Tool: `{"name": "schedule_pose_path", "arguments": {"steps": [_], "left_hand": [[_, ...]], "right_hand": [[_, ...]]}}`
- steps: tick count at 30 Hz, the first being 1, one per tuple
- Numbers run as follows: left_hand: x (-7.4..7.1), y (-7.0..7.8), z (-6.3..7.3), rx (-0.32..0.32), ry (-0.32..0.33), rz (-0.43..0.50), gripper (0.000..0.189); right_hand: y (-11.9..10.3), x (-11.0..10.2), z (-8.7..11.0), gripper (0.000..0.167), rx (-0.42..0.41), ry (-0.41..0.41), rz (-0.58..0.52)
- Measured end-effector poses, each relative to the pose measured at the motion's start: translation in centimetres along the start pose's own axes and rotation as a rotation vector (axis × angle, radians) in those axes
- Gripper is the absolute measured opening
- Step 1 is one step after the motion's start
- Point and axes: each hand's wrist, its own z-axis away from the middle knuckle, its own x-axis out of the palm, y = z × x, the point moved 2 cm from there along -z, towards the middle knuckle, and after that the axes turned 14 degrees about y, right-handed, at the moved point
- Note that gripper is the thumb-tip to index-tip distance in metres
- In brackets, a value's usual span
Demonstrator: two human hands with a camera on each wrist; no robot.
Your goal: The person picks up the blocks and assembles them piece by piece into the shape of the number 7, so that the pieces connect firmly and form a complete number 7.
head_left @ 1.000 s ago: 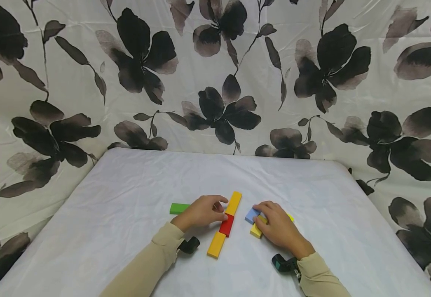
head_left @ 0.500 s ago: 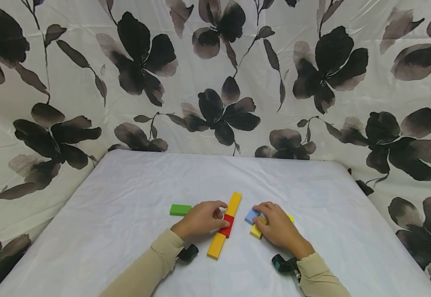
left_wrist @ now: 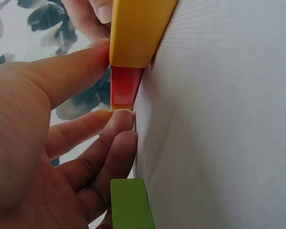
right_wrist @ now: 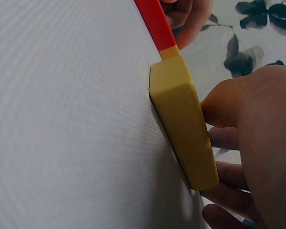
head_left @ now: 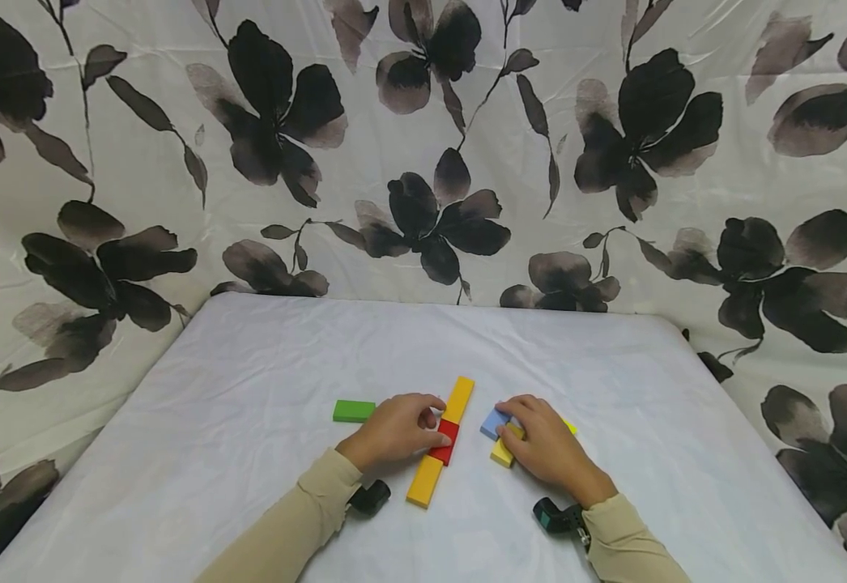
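An orange block (head_left: 460,397), a red block (head_left: 443,456) and another orange block (head_left: 423,482) lie end to end in a slanting row on the white table. My left hand (head_left: 397,427) is at the row's left side, its thumb tip on the red block and its other fingers loosely bent. To the right, my right hand (head_left: 549,444) lies low over a blue block (head_left: 494,423) and a yellow block (head_left: 502,453). Its index fingertip touches the blue one and its thumb rests on the yellow one. In the right wrist view the yellow block (right_wrist: 183,124) lies flat beside relaxed fingers.
A green block (head_left: 354,411) lies left of the row, close behind the left hand. The corner of a bright yellow piece (head_left: 572,426) shows past the right hand, which hides most of it. Floral cloth (head_left: 423,162) hangs behind the white-covered table (head_left: 285,348).
My left hand has shifted slightly toward me, its thumb sliding from the red block's far end to its middle, uncovering more of the green block. My right hand has stayed still.
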Motion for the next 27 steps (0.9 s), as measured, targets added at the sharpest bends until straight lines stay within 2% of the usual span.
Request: {"name": "schedule_pose_path", "arguments": {"steps": [14,27], "left_hand": [[0.01,-0.39,-0.04,-0.027,-0.012,0.018,0.045],[-0.14,-0.35,0.02,-0.013,-0.013,0.034,0.044]], "right_hand": [[0.21,0.26,-0.06,0.038,-0.008,0.006,0.007],[0.27,0.22,-0.09,0.038,0.002,-0.005,-0.004]]}}
